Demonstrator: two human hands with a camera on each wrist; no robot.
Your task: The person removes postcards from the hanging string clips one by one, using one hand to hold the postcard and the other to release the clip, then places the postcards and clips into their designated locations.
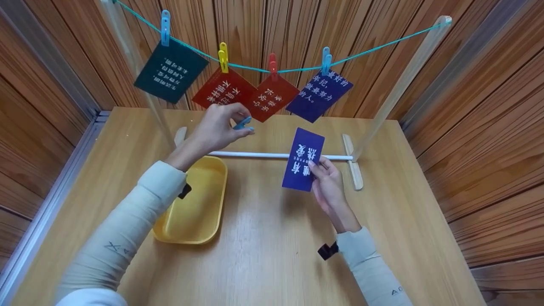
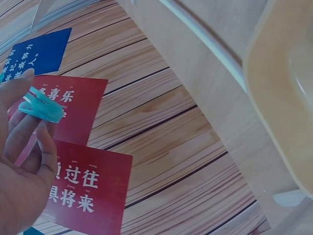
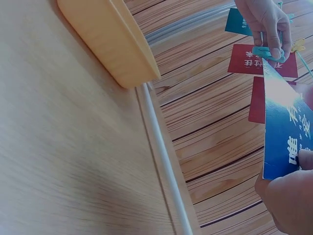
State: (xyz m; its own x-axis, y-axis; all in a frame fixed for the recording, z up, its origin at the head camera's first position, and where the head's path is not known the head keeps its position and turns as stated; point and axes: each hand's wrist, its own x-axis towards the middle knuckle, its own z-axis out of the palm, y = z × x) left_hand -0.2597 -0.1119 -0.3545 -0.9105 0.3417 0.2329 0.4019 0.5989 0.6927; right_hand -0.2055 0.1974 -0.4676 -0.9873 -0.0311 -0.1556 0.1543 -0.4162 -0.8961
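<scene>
Look at the yellow tray [image 1: 199,208], smooth inside, one corner hidden behind the left sleeve [image 1: 159,185]! The left hand [image 1: 216,125] pinches a light-blue clothespin [image 1: 242,123] near the hanging red cards [image 1: 270,112]; the right hand [image 1: 330,185] grips a blue-violet card [image 1: 299,155], white-lettered, tilted, below the cord [image 1: 382,46].
</scene>
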